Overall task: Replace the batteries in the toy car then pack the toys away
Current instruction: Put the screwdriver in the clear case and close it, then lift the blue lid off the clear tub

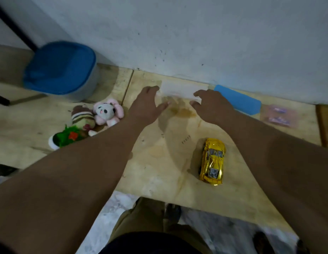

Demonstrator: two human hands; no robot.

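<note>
Here, both hands reach to a blurred clear plastic box (179,91) by the wall: left hand (145,105) and right hand (212,105), fingers spread at its ends. The shiny yellow toy car (212,161) sits on the wooden surface (159,162), nearer the person.

Motion blur smears a pale, translucent box (179,91) against the wall, leaving its edges and contents unreadable. The fingertips of the left hand (147,105) and right hand (211,105) merge into that blur, so contact with it cannot be judged. At right, a pinkish packet (278,116) is too soft to identify. A left forearm covers part of the green toy (68,137). The blue-topped bin (61,70) is blurred too.
</note>
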